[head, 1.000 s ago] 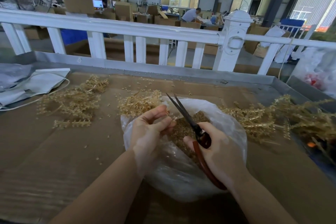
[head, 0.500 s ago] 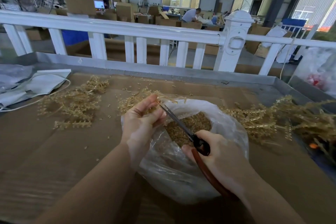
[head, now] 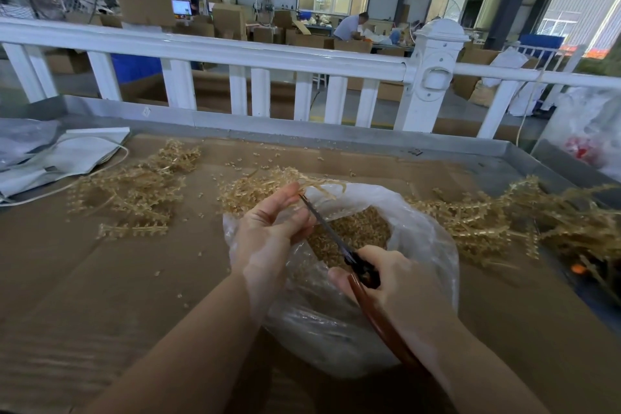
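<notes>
A clear plastic bag lies open on the cardboard-covered table, holding a heap of small tan plastic pieces. My left hand pinches a tan plastic sprue strip over the bag's far rim. My right hand grips red-handled scissors, whose dark blades point up-left and meet the strip by my left fingertips. The blades look nearly together.
A tangle of tan sprues lies at the left, a larger pile at the right. Grey-white bags with a cord sit far left. A metal table rim and white railing bound the far side.
My left hand moved up and away toward the bag's far rim and now holds a sprue strip. The scissors followed it, and their blades went from spread apart to nearly together.
</notes>
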Available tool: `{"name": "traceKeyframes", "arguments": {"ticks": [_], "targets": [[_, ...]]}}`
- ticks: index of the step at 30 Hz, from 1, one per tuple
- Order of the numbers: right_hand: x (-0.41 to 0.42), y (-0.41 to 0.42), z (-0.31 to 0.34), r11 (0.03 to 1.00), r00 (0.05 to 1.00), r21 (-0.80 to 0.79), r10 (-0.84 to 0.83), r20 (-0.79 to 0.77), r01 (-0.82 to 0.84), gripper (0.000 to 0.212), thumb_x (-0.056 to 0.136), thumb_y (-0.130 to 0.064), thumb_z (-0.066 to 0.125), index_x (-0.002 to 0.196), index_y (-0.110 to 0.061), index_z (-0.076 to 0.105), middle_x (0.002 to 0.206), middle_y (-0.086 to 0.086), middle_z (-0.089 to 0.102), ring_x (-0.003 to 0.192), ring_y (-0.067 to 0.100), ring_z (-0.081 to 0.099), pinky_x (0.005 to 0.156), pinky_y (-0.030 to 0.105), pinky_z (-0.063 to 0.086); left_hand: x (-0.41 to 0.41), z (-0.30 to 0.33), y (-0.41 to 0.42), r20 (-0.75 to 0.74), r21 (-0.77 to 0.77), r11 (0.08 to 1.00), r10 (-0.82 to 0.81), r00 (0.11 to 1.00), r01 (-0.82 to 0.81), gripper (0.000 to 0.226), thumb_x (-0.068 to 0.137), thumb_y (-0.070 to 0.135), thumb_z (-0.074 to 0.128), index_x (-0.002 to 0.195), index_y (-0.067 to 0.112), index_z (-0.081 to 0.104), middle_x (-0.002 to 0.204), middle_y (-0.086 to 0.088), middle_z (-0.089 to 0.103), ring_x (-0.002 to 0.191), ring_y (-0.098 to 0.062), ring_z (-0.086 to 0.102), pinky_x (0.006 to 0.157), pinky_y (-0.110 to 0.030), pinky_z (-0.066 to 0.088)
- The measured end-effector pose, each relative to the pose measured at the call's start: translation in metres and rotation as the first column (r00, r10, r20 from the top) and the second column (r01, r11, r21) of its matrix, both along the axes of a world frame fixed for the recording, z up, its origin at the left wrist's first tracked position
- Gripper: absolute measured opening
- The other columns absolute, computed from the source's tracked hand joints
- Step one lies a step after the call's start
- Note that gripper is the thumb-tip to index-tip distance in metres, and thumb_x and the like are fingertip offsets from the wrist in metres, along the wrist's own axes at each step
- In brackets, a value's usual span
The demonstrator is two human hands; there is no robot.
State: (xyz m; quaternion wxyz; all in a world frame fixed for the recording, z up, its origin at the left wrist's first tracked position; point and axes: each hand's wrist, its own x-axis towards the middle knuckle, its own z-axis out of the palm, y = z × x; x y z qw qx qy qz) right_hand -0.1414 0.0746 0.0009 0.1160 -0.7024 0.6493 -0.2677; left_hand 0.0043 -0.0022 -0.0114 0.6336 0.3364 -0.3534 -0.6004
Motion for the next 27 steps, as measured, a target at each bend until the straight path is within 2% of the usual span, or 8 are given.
{"name": "traceKeyframes", "arguments": {"ticks": [3, 7, 11, 14, 18, 24, 27], "targets": [[0.001, -0.0006, 0.001, 1.0, 1.0, 0.012, -0.012, 0.017, 0.012, 0.037, 0.083, -0.064, 0.051, 0.073, -0.028, 0.052, 0.059, -0.01, 0.051, 0.056, 0.0, 0.05, 0.05, 0.015, 0.032, -0.0021, -0.0011, -0.0006, -0.001, -0.002, 1.0, 0.01, 1.0, -0.01, 0.039, 0.081, -0.012, 0.06, 0.098, 0.022, 0.068, 0.1, -0.006, 0.066, 0.065, -0.011, 0.069, 0.06, -0.018, 0.054], [-0.0004, -0.0022, 0.0016, 1.0, 1.0, 0.027, -0.003, 0.03, 0.002, 0.039, 0.084, -0.062, 0.05, 0.068, -0.027, 0.05, 0.058, -0.01, 0.05, 0.056, 0.002, 0.05, 0.051, 0.016, 0.029, -0.0039, -0.0019, -0.0007, 0.01, 0.006, 1.0, 0.012, 1.0, -0.012, 0.04, 0.081, -0.012, 0.061, 0.102, 0.022, 0.069, 0.096, -0.003, 0.07, 0.064, -0.01, 0.069, 0.058, -0.016, 0.053], [-0.0012, -0.0048, 0.0022, 0.999, 0.999, 0.045, -0.011, 0.033, 0.01, 0.041, 0.084, -0.064, 0.048, 0.068, -0.027, 0.052, 0.062, -0.009, 0.056, 0.064, 0.004, 0.057, 0.055, 0.018, 0.036, -0.0061, 0.0001, 0.0005, 0.037, 0.003, 1.0, 0.013, 0.999, -0.013, 0.041, 0.081, -0.011, 0.061, 0.097, 0.026, 0.069, 0.113, -0.007, 0.065, 0.067, -0.011, 0.07, 0.06, -0.016, 0.053], [-0.0018, -0.0059, 0.0034, 0.998, 1.0, 0.065, -0.013, 0.028, 0.012, 0.042, 0.084, -0.065, 0.047, 0.067, -0.027, 0.052, 0.061, -0.008, 0.056, 0.064, 0.005, 0.057, 0.056, 0.019, 0.036, -0.0082, 0.0021, 0.0015, 0.051, 0.009, 1.0, 0.015, 0.999, -0.015, 0.041, 0.082, -0.011, 0.061, 0.098, 0.026, 0.068, 0.117, -0.01, 0.065, 0.067, -0.01, 0.069, 0.059, -0.016, 0.053], [-0.003, -0.006, 0.0068, 0.995, 0.999, 0.102, -0.003, 0.042, -0.002, 0.039, 0.085, -0.064, 0.048, 0.067, -0.029, 0.052, 0.059, -0.01, 0.055, 0.056, -0.001, 0.053, 0.05, 0.012, 0.036, -0.0096, 0.002, 0.0021, 0.047, 0.035, 0.999, 0.015, 0.999, -0.017, 0.039, 0.082, -0.01, 0.061, 0.1, 0.023, 0.068, 0.116, -0.012, 0.066, 0.069, -0.011, 0.07, 0.063, -0.019, 0.055], [-0.0061, -0.0057, 0.006, 0.994, 0.998, 0.107, 0.024, 0.065, -0.031, 0.037, 0.086, -0.061, 0.052, 0.078, -0.026, 0.063, 0.057, -0.011, 0.055, 0.054, -0.004, 0.053, 0.053, 0.008, 0.039, -0.0084, -0.0011, 0.0015, 0.058, 0.066, 0.998, -0.003, 0.998, -0.001, 0.04, 0.081, -0.013, 0.061, 0.1, 0.022, 0.069, 0.113, -0.004, 0.068, 0.069, -0.011, 0.07, 0.062, -0.017, 0.054], [-0.006, -0.0064, 0.0031, 0.996, 0.994, 0.088, 0.012, 0.11, -0.022, 0.034, 0.084, -0.058, 0.057, 0.067, -0.029, 0.058, 0.05, -0.013, 0.052, 0.055, -0.012, 0.053, 0.053, 0.006, 0.038, -0.0082, 0.001, -0.0009, 0.036, 0.077, 0.997, -0.01, 0.999, 0.007, 0.04, 0.081, -0.013, 0.06, 0.103, 0.02, 0.067, 0.112, -0.004, 0.066, 0.065, -0.011, 0.069, 0.059, -0.018, 0.054]]}}
